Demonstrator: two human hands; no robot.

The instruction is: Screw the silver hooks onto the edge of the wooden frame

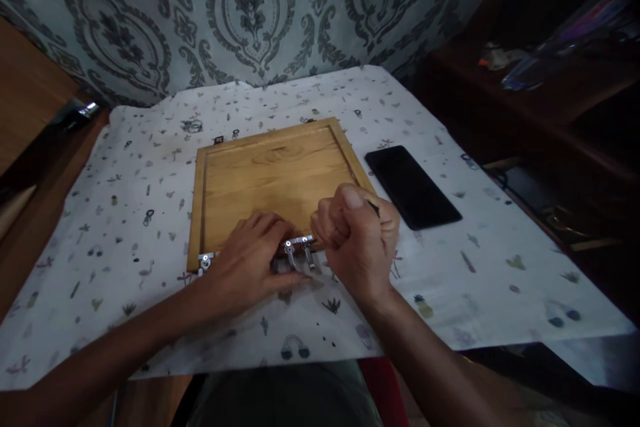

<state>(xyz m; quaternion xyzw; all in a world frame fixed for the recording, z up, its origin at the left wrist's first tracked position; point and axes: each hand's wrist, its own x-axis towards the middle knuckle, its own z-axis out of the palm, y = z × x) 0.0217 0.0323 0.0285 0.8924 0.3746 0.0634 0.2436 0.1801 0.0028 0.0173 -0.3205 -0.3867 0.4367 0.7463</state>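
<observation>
Rectangular honey-coloured wooden panel: flat on white patterned tablecloth
Left hand: spread over panel's near edge, by silver metal fittings
Right hand: fisted around mostly hidden black object

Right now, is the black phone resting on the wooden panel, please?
No, the black phone lies on the patterned cloth, right of the wooden panel.

White cloth-covered table: framed wooden panel, black phone beside it.
</observation>
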